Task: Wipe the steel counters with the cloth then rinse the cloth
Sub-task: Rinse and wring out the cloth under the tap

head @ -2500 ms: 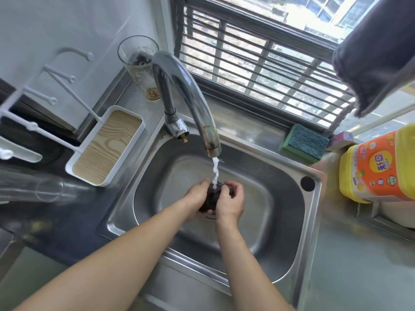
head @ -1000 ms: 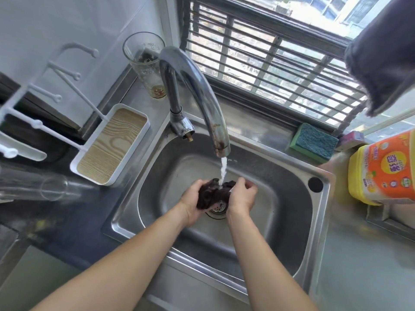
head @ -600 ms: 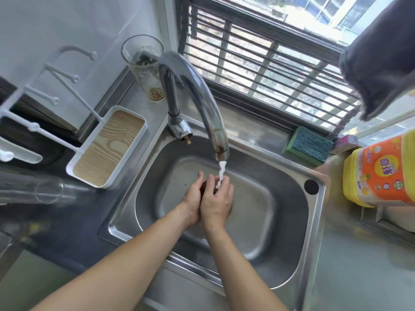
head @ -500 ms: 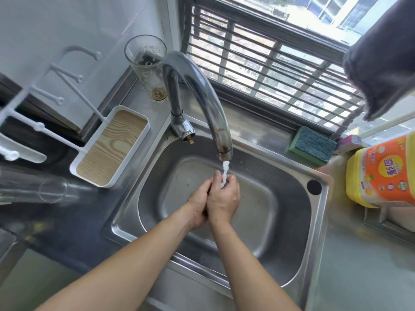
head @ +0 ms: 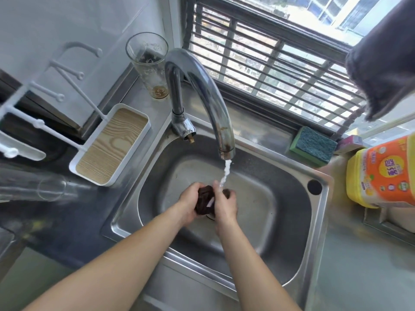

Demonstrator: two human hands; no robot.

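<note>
A dark brown cloth (head: 204, 199) is bunched up over the middle of the steel sink (head: 280, 182), above the drain. My left hand (head: 188, 204) grips its left side and my right hand (head: 224, 204) grips its right side, fingers curled round it. Water runs from the curved steel tap (head: 208, 95) in a thin stream that lands on the cloth and my right fingers. Steel counter (head: 359, 270) lies to the right of the sink.
A white tray with a wood-grain base (head: 112, 144) and a white rack (head: 33, 122) stand left of the sink. A tall glass (head: 149, 63) is behind the tap. A green sponge (head: 313, 145), a yellow detergent bottle (head: 384, 173) and a hanging grey towel (head: 386, 57) are at the right.
My hands were pressed close together around the cloth under the stream; now they have spread a little apart and lowered, so the dark cloth shows between them.
</note>
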